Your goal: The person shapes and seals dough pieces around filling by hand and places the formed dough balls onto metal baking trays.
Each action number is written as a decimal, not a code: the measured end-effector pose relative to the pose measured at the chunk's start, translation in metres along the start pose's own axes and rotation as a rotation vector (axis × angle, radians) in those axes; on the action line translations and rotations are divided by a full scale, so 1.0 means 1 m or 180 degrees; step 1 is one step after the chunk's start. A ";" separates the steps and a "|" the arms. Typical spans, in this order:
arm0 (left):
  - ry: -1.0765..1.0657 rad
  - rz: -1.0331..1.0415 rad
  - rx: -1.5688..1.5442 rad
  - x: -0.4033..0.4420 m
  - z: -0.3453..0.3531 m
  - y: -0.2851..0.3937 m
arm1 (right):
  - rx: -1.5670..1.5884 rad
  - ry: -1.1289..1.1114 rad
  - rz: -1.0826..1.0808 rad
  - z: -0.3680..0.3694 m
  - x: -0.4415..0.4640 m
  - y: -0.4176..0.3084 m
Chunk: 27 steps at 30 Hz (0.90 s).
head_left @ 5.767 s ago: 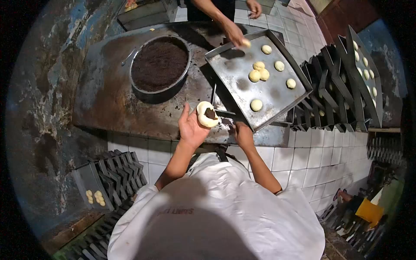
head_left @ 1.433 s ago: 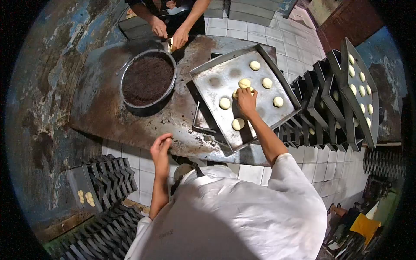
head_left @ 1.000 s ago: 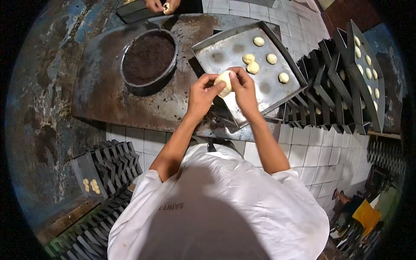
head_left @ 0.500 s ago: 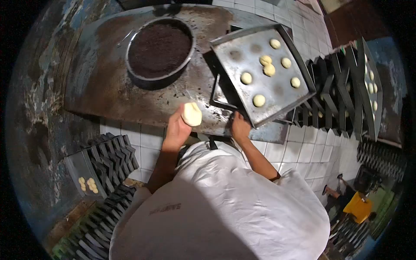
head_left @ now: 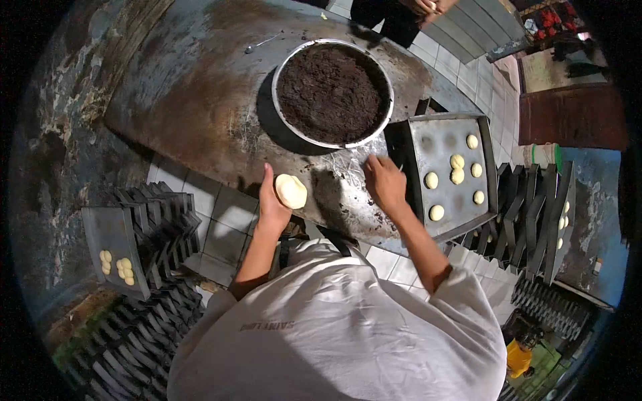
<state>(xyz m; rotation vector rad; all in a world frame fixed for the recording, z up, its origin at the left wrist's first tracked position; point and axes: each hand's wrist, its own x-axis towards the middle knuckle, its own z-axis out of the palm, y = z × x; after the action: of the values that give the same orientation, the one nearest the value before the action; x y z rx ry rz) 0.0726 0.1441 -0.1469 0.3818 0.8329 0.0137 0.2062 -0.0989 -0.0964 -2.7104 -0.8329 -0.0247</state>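
My left hand (head_left: 271, 204) holds a flattened round of pale dough (head_left: 291, 192) on its fingers, with the thumb raised beside it, over the table's near edge. Between the bowl and the tray is my right hand (head_left: 386, 182), its fingers curled together; whatever they may hold is hidden. A round metal bowl (head_left: 275, 97) of dark brown crumbly filling (head_left: 334, 93) stands just beyond both hands. To the right of my right hand lies a metal baking tray (head_left: 456, 200) carrying several small dough balls (head_left: 432, 180), two of them touching.
A spoon (head_left: 261, 44) lies on the worn table (head_left: 200, 113) behind the bowl. Across the table stands a person whose hands (head_left: 428, 8) show. Stacked trays (head_left: 528, 214) stand at right, and more trays (head_left: 114, 234) at left. Another person in yellow (head_left: 518, 359) is at lower right.
My right hand has left the tray's near corner and moved toward the bowl. The view has turned, so bowl and tray sit differently in it. The dough stays in my left hand.
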 end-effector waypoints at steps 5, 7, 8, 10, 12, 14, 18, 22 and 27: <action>-0.0216 0.0278 -0.0208 -0.007 -0.003 0.041 | -0.0882 -0.0723 -0.0853 0.059 0.111 0.003; -0.0156 0.0306 -0.0298 -0.011 -0.004 0.051 | -0.0836 -0.1033 -0.0896 0.067 0.124 0.000; -0.0189 0.0331 -0.0416 -0.011 -0.006 0.052 | -0.0822 -0.1211 -0.0843 0.070 0.130 0.001; -0.0219 0.0374 -0.0553 -0.011 -0.009 0.051 | -0.0489 -0.1590 -0.0271 0.065 0.142 0.006; -0.0300 0.0456 -0.0516 -0.009 -0.008 0.045 | 0.0658 -0.1561 -0.0455 0.087 0.145 0.065; -0.0278 0.0402 -0.0533 -0.005 0.001 0.034 | 0.2728 -0.2205 0.0445 0.031 0.123 0.038; -0.0734 0.0100 -0.0606 -0.001 0.039 -0.005 | 0.3902 -0.2295 0.0568 -0.033 0.050 0.004; -0.1394 -0.0468 -0.0719 -0.009 0.076 -0.058 | 0.4260 -0.1185 0.0989 0.010 -0.030 0.017; -0.1253 -0.0617 -0.0388 -0.039 0.104 -0.119 | 0.4363 -0.0603 0.1892 0.032 -0.161 0.063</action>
<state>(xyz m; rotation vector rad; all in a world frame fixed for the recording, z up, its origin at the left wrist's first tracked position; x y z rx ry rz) 0.1059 -0.0072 -0.0957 0.1781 0.4737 -0.1852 0.1048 -0.2271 -0.1619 -1.5140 0.0555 0.6674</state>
